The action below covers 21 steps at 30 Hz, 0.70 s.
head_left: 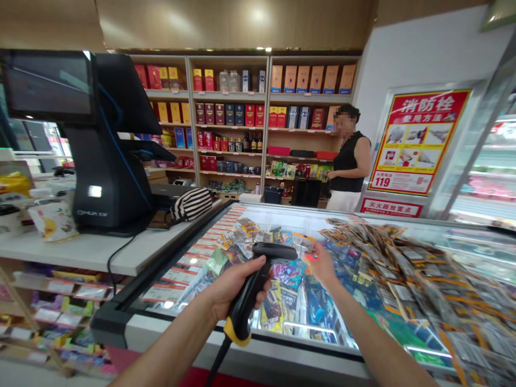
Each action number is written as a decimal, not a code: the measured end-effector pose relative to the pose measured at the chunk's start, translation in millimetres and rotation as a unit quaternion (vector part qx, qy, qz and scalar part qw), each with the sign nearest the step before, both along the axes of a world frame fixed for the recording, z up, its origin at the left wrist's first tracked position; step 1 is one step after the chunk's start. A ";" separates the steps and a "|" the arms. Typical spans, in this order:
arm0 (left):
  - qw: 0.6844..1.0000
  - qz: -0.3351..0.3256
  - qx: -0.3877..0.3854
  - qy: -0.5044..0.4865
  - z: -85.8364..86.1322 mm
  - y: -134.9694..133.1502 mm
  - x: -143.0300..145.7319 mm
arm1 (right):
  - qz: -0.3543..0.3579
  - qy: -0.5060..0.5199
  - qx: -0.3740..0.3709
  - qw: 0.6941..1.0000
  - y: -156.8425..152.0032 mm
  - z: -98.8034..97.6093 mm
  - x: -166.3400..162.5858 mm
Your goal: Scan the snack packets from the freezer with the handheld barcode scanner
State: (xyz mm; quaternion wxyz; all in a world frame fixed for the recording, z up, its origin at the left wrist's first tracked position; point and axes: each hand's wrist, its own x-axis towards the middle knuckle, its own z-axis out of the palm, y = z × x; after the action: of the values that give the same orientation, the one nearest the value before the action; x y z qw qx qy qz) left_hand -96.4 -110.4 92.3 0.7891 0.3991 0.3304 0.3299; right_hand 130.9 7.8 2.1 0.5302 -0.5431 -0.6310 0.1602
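Note:
My left hand [244, 287] is wrapped around a black barcode scanner [246, 295] with a yellow-rimmed base and a cable. The scanner's head points away from me, over the glass top of a chest freezer [165, 287]. Just beyond it, my right hand [322, 267] pinches a small snack packet [303, 243] with orange edges. A red glow shows on the fingers of that hand. To the right lies a large pile of similar packets [403, 269] on the glass. A smaller group of packets [242, 232] rests to the left of the held one.
At left, a counter [100, 255] carries a black checkout terminal [108, 161] and a striped cap [192, 204]. Colourful packages [282, 306] show through the freezer glass. A person in a black top [350, 156] stands behind, near shelves of boxes [229, 114].

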 end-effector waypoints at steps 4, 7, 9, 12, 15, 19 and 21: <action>1.000 0.003 -0.008 0.018 -2.7 2.0 -2.9 | -0.022 -0.018 0.005 1.000 -1.0 -1.0 -4.0; 0.999 -0.002 -0.015 0.034 -3.5 3.1 -4.8 | -0.016 -0.026 0.012 0.999 -1.8 -1.3 -5.0; 0.999 -0.005 -0.019 0.035 -2.2 2.9 -4.8 | -0.013 -0.030 0.018 0.999 -2.3 -1.8 -5.5; 0.999 -0.001 -0.017 0.029 0.5 2.3 -2.1 | -0.024 -0.035 0.016 0.999 -2.8 -2.4 -7.2; 0.999 0.009 -0.014 0.036 0.3 3.2 2.9 | -0.029 -0.036 0.010 0.999 -4.1 -2.3 -9.3; 0.999 0.014 -0.007 0.036 -4.3 6.3 6.9 | -0.034 -0.027 0.003 0.999 -7.0 -2.3 -7.7; 0.999 0.021 -0.007 0.029 -6.1 7.7 4.3 | -0.026 -0.022 -0.005 0.999 -5.8 -3.1 -5.0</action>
State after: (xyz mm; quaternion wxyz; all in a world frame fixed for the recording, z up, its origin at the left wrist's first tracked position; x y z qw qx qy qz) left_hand -92.1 -102.7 86.2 0.7751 0.3954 0.3636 0.3326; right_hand 125.9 2.0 -1.0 0.5178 -0.5652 -0.6272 0.1376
